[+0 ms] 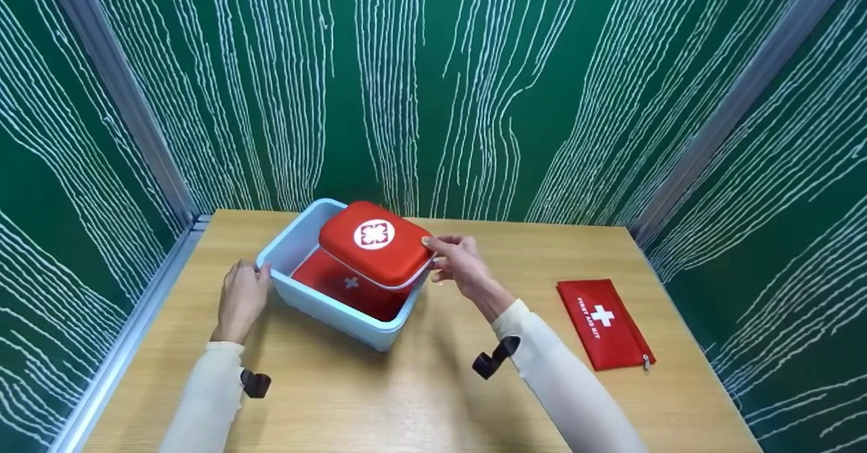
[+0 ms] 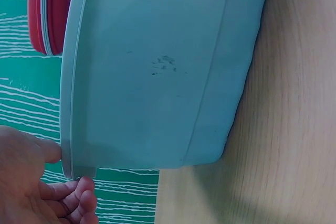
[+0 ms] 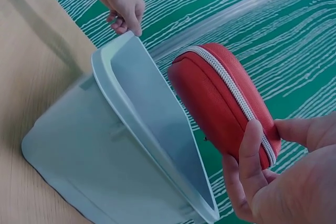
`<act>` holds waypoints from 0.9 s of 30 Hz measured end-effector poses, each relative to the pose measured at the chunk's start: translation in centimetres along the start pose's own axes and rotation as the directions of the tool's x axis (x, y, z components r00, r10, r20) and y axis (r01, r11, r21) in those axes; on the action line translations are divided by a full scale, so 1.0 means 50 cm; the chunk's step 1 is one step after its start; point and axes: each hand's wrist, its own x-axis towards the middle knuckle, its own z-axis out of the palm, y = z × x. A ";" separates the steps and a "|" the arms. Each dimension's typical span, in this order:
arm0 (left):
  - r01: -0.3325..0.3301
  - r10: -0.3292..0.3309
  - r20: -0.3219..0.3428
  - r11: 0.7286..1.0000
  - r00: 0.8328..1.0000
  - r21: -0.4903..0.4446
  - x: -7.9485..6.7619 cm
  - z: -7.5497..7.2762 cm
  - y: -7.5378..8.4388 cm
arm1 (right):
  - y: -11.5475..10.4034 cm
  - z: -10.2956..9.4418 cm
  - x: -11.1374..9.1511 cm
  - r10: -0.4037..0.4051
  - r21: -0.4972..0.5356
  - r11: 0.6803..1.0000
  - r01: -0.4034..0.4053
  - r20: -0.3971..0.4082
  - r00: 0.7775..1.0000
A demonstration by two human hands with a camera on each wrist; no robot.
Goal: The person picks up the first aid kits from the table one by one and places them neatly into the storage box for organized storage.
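Observation:
My right hand (image 1: 462,263) pinches one end of a red zippered first aid case (image 1: 352,236), thumb on top and fingers underneath. The case has a white round emblem on its lid and hangs tilted over a light blue plastic bin (image 1: 325,307). In the right wrist view, its white zipper (image 3: 231,85) is closed. At the bin's left corner, my left hand (image 1: 242,297) grips the rim (image 2: 67,103) between thumb and fingers. Inside the bin, below the case, a red surface with a small white cross (image 1: 351,282) shows; the case hides part of it.
A flat red first aid pouch (image 1: 599,324) with a zip pull lies on the right of the wooden table (image 1: 339,399). Green walls (image 1: 460,101) with white lines stand behind and on both sides, joined by metal corner posts (image 1: 129,87).

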 end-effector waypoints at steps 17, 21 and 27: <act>-0.019 0.018 -0.023 1.000 1.000 -0.014 -0.002 0.007 -0.006 | 0.032 0.084 0.013 0.007 -0.207 0.978 -0.013 -0.030 1.000; -0.006 0.006 -0.003 1.000 1.000 -0.024 -0.001 0.007 -0.004 | 0.036 0.092 0.014 -0.022 -0.231 0.973 0.013 -0.036 0.999; -0.003 0.003 -0.002 1.000 1.000 -0.023 0.000 0.002 -0.003 | 0.033 0.073 0.011 -0.042 -0.242 0.970 0.027 -0.057 0.997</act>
